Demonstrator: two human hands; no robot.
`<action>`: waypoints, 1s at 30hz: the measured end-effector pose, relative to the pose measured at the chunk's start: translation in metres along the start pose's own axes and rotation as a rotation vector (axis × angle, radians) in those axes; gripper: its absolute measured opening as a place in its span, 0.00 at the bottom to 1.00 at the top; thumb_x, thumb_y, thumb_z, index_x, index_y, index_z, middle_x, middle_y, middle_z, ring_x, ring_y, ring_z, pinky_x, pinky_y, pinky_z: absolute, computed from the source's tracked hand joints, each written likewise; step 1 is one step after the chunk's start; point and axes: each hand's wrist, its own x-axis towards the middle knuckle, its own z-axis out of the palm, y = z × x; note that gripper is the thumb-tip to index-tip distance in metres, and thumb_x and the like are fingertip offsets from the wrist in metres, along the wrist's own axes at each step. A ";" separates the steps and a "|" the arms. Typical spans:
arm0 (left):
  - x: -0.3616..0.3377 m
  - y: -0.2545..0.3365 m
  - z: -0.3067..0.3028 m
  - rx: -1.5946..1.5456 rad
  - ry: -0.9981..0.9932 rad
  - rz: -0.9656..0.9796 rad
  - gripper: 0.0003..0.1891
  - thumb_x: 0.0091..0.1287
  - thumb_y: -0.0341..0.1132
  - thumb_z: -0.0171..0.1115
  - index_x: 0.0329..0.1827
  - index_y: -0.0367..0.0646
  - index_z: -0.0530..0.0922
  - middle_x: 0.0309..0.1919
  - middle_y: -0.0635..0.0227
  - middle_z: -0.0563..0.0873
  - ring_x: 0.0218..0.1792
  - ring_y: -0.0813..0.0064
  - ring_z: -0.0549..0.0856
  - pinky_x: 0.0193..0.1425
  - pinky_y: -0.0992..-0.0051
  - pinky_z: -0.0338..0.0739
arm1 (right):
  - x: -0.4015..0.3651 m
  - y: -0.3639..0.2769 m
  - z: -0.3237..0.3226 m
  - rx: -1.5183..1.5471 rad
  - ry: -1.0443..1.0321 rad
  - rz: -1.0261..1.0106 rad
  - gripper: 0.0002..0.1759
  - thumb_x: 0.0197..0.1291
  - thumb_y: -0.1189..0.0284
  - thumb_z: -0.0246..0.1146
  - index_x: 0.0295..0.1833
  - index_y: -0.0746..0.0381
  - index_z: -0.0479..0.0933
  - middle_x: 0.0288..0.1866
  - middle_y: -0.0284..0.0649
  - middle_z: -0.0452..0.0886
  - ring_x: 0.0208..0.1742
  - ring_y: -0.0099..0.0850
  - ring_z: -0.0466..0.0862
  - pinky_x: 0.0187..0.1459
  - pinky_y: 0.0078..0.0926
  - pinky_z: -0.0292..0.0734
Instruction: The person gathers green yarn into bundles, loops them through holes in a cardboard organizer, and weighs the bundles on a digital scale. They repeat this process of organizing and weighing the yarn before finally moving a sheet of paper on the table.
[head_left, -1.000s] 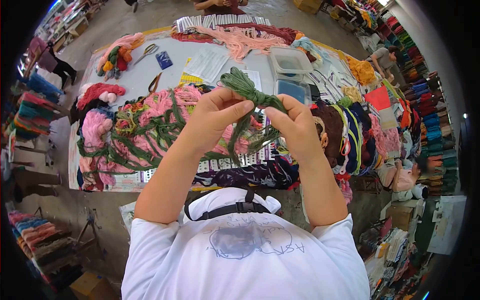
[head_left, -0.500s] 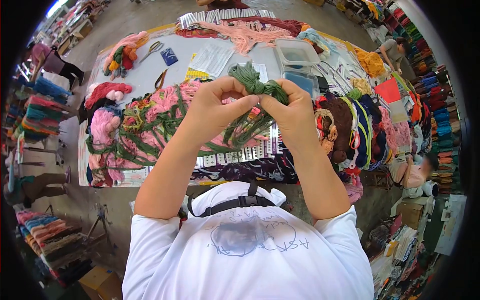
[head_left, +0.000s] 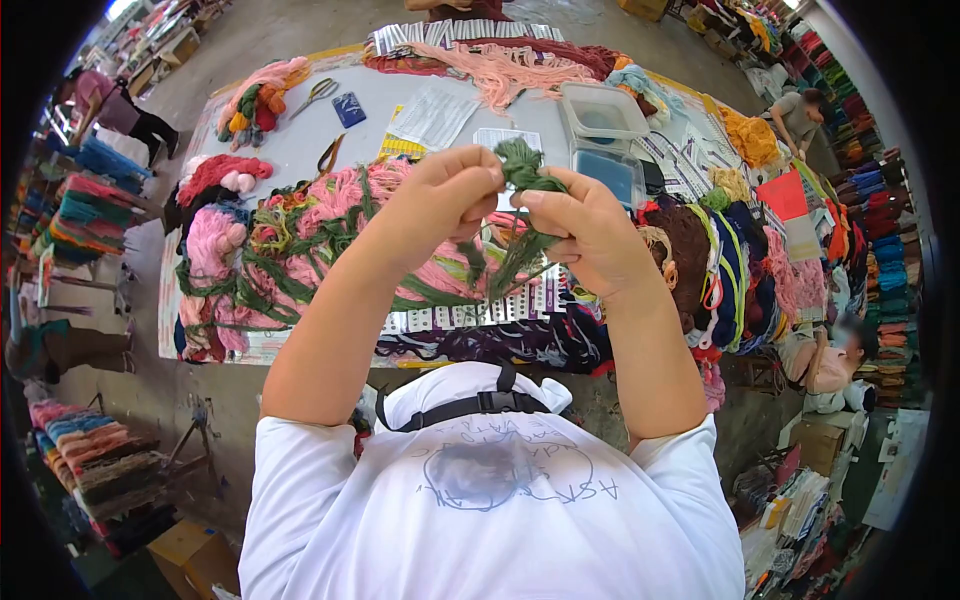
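A bundle of dark green yarn (head_left: 522, 165) is held up above the table, knotted at its top with loose strands hanging below. My left hand (head_left: 455, 190) pinches it from the left side, fingers curled. On the other side, my right hand (head_left: 585, 225) grips the yarn between thumb and curled fingers. Beneath the hands lies a heap of pink yarn (head_left: 340, 205) mixed with green strands (head_left: 280, 285). White cards with rows of holes (head_left: 480, 312) stick out along the heap's near side.
Scissors (head_left: 318, 92), a blue packet (head_left: 348, 109), paper sheets (head_left: 435, 113) and plastic containers (head_left: 603, 112) lie on the table's far half. Brown and striped yarn bundles (head_left: 690, 245) are piled at the right. People stand or sit beyond both sides.
The hands have moved slightly apart, and the right hand has turned, its fingers now curled lower. The green bundle's top is more compact, and its strands hang differently.
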 end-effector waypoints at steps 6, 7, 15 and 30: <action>-0.016 0.000 -0.015 0.272 0.004 0.033 0.08 0.63 0.36 0.57 0.28 0.43 0.74 0.17 0.85 0.63 0.16 0.93 0.57 0.18 0.87 0.48 | -0.007 -0.006 -0.035 -0.094 -0.078 0.089 0.12 0.61 0.65 0.59 0.34 0.64 0.76 0.16 0.20 0.59 0.14 0.11 0.54 0.14 0.11 0.46; -0.022 0.001 -0.025 0.225 0.098 0.021 0.08 0.63 0.36 0.58 0.29 0.42 0.76 0.17 0.85 0.65 0.17 0.92 0.59 0.18 0.87 0.50 | -0.008 -0.005 -0.047 -0.073 -0.018 0.037 0.13 0.61 0.65 0.58 0.33 0.64 0.76 0.14 0.20 0.59 0.12 0.11 0.53 0.13 0.11 0.46; -0.087 -0.044 -0.105 0.015 -0.024 -0.110 0.14 0.68 0.42 0.52 0.31 0.40 0.75 0.13 0.82 0.64 0.12 0.90 0.56 0.15 0.84 0.45 | -0.033 -0.039 -0.058 -0.403 0.031 -0.129 0.13 0.60 0.64 0.59 0.32 0.64 0.77 0.15 0.20 0.58 0.16 0.11 0.54 0.18 0.13 0.47; -0.037 0.001 -0.038 -0.560 -0.344 -0.053 0.16 0.71 0.43 0.44 0.25 0.45 0.65 0.14 0.81 0.58 0.12 0.89 0.54 0.12 0.85 0.47 | 0.031 -0.081 -0.095 -0.071 0.130 -0.122 0.13 0.63 0.66 0.56 0.48 0.63 0.76 0.37 0.37 0.81 0.11 0.11 0.53 0.14 0.09 0.49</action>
